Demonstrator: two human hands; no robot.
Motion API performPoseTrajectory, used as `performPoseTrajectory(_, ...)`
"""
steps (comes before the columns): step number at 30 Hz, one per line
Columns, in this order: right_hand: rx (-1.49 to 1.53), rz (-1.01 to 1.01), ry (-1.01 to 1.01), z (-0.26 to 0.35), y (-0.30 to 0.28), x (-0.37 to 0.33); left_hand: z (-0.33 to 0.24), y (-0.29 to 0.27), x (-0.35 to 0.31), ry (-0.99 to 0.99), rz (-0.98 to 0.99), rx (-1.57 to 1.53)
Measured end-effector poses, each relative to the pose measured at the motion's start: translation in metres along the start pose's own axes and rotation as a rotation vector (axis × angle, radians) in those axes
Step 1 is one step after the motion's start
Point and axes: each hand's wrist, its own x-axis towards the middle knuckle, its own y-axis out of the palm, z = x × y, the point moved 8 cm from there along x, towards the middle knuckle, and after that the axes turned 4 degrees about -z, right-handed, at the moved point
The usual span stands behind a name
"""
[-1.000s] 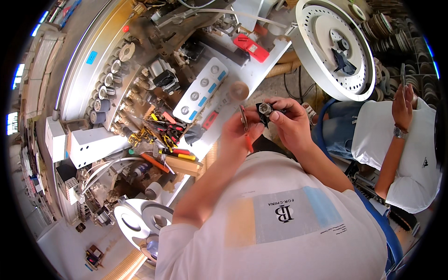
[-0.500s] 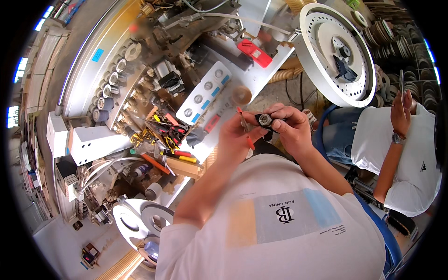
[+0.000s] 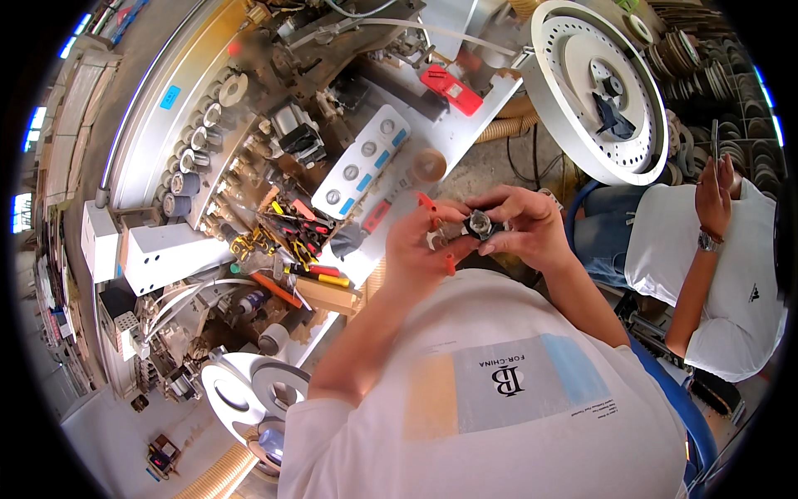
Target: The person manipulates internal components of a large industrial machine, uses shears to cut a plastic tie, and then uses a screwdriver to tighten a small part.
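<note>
My two hands meet in front of my shirt. In the fingers of my right hand (image 3: 536, 224) is a small round part (image 3: 478, 224), silvery in the middle with a dark rim; its exact kind I cannot make out. Closed around a tool with orange-red ends (image 3: 426, 201), my left hand (image 3: 416, 245) presses its fingertips against the left side of the round part. Most of this tool is hidden by my fingers, and its kind does not show.
Left of my hands is a white bench with a gauge panel (image 3: 359, 161) and a pile of pliers and hand tools (image 3: 303, 229). A red case (image 3: 451, 90) lies at its far end. Beyond my right hand hangs a large white wheel (image 3: 573, 108); a person (image 3: 690, 258) sits at the right.
My left hand has turned slightly and the orange-red ends have shifted. The round part has moved a little to the right and down with my right hand.
</note>
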Motion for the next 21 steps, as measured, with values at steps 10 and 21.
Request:
performPoseTrajectory(10, -0.376, -0.064, -0.359, 0.033, 0.004, -0.011, 0.011, 0.01, -0.009, -0.263, 0.038, -0.26)
performPoseTrajectory(21, -0.354, -0.065, -0.136, 0.03, -0.001, -0.018, 0.0, 0.02, -0.007, -0.158, 0.151, -0.247)
